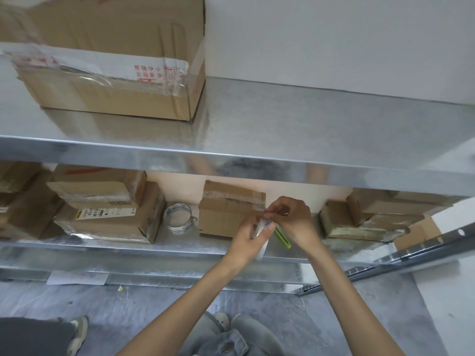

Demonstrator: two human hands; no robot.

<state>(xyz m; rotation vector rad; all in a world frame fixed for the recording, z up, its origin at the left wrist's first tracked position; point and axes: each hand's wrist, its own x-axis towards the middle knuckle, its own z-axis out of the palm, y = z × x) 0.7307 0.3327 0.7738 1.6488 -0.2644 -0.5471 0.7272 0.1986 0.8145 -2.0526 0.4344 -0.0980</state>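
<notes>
While the roll (262, 249) stood on edge just right of the box (223, 214), at that box's near right corner, the left hand (248, 241) gripped it, thumb on the near face and fingers curled round the far one. The right hand (291, 217), also just right of the box, pinched the strip (259, 209) between thumb and forefinger. The strip reached the box's upper right edge; whether it stuck there could not be told. A green cutter (283, 238) slanted under the right hand, right of the box, and it was unclear whether the hand held it or it lay loose. The box stood on the lower shelf (180, 250). Just left of the box lay a spare roll (177, 217), and further left a stack of parcels (108, 222). Well right of the box sat more packets (365, 222). Above the box ran the upper shelf (282, 119), and up to the box's left a large carton (108, 73) rested on it
</notes>
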